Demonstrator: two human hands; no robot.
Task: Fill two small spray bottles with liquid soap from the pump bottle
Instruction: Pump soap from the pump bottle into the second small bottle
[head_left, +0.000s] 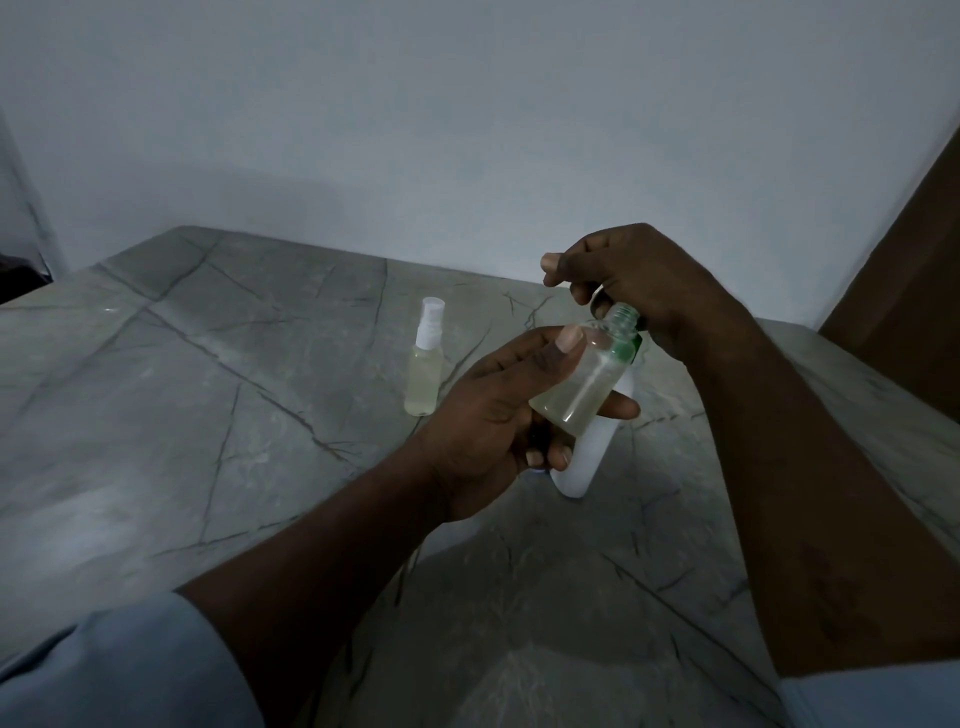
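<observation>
Plainly, the weak spot is the open neck. The left hand (498, 415) grips the uncapped spray bottle (582, 384), thumb on its near side and fingers beneath, tilted so its threaded mouth leans up toward the right hand (634, 280). That hand sits just above and beyond the left one, fingers curled over the top of the pump bottle (587, 462). Whether it grips the pump head or only presses on it I cannot tell, since the head is hidden under it. The pump bottle's white body stands on the table (208, 389) right behind and below the left hand, its green collar (626, 351) just beside the small bottle's neck. The held bottle looks partly full of pale liquid. If the hidden spout is not lined up over that narrow mouth, a press would likely send soap down the outside and over the left fingers, making the grip slippery. A hard press could also tip the pump bottle, as nothing steadies its base. The capped spray bottle (425, 364), also holding pale liquid, stands off to the left of the left hand and looks done
</observation>
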